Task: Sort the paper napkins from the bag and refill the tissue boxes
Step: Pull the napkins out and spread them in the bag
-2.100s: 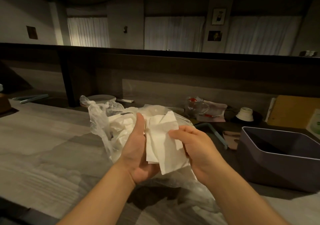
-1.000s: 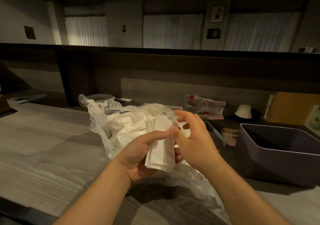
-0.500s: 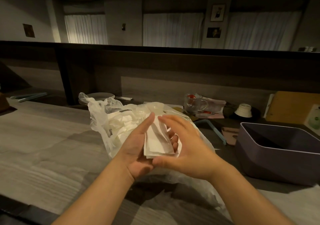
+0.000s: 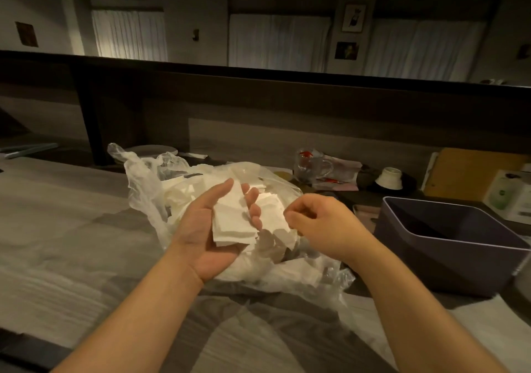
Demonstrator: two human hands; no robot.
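Above the plastic bag (image 4: 149, 197), whose contents blurred together, the left hand (image 4: 207, 229) lay palm-up, fingers (image 4: 254, 200) curled round a napkin stack (image 4: 232, 223); the right hand (image 4: 321, 223), just beside, had loosely curled fingers holding nothing discernible.

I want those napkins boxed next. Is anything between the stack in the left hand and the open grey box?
Only the right hand, hovering between the napkin stack in the left hand and the grey box.
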